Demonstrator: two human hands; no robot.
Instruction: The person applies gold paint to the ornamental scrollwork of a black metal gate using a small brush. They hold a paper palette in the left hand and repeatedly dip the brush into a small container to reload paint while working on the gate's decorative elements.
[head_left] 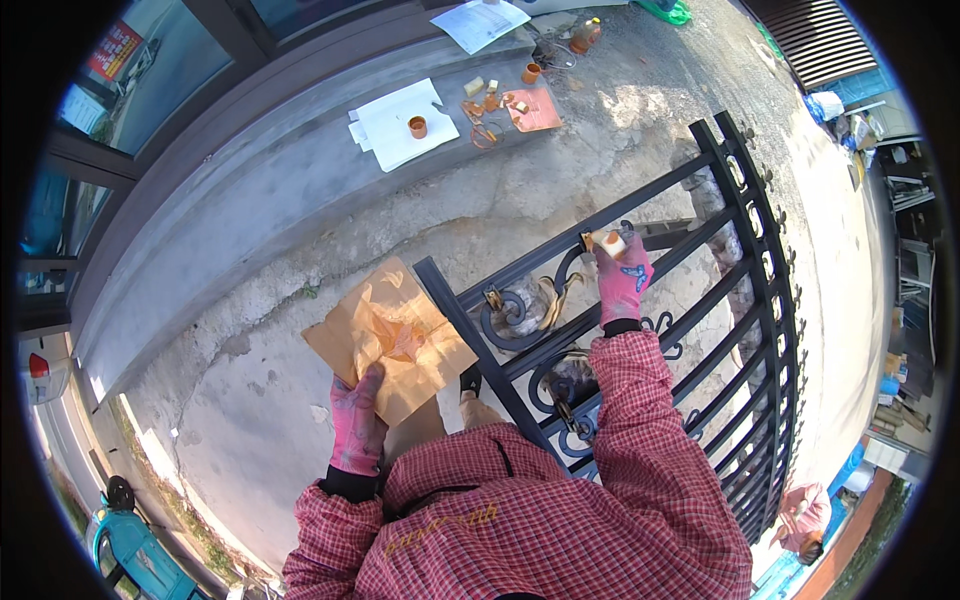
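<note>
My left hand, in a pink glove, grips the lower edge of a creased sheet of brown paper with an orange-gold smear in its middle. My right hand, gloved in pink as well, pinches a small pale sponge block with an orange-brown patch on it. That block is at a bar of the black metal gate, beside the top of a scroll; whether it touches cannot be made out. Gold colour shows on some leaf-shaped ornaments between the bars.
On the concrete step lie white sheets bearing a small orange-brown cup. Nearby are a second cup, an orange sheet, scissors and a bottle. Another person is at the lower right.
</note>
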